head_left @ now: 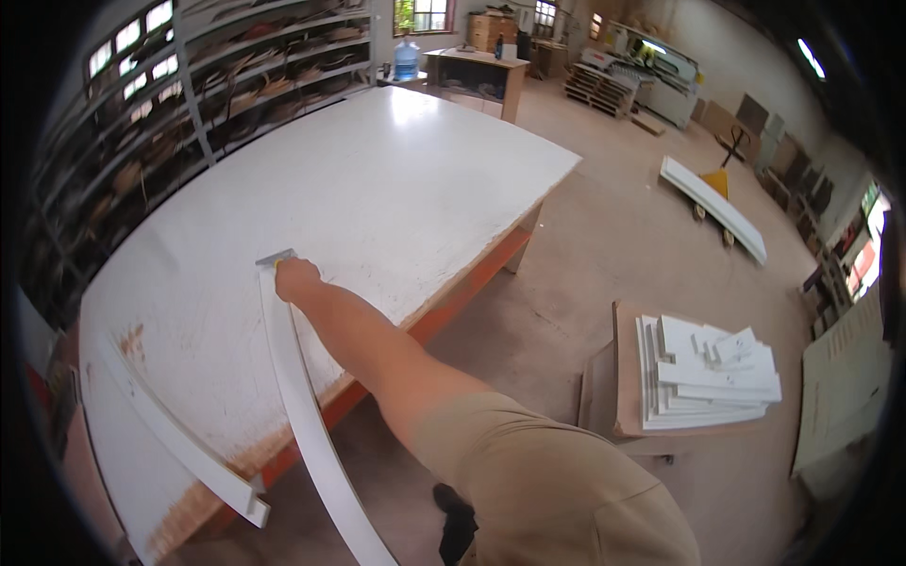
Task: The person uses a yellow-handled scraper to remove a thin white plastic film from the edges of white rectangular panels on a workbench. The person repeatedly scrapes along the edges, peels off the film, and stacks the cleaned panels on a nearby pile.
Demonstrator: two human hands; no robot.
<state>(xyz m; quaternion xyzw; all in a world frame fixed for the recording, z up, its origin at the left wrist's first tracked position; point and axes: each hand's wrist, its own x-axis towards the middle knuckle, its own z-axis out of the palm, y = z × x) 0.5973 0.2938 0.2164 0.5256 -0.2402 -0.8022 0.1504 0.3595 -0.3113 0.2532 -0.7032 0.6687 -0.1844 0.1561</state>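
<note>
My right hand (pixel 297 280) reaches far out over the big white worktable (pixel 396 179). Its fingers are closed on the far end of a long, curved white strip (pixel 307 415). A small grey flat piece (pixel 276 257) sits at that end, just beyond my fingers. The strip runs back toward me and hangs over the table's front edge. A second curved white strip (pixel 179 443) lies to the left on the table, apart from my hand. My left hand is out of view.
Shelves (pixel 236 85) of curved wooden parts line the far left. A stack of white moulding pieces (pixel 708 377) rests on a board on the floor at right. Further off lie a long white panel (pixel 713 203) and a yellow pallet jack (pixel 722 174). A desk (pixel 477 75) and machines stand at the back.
</note>
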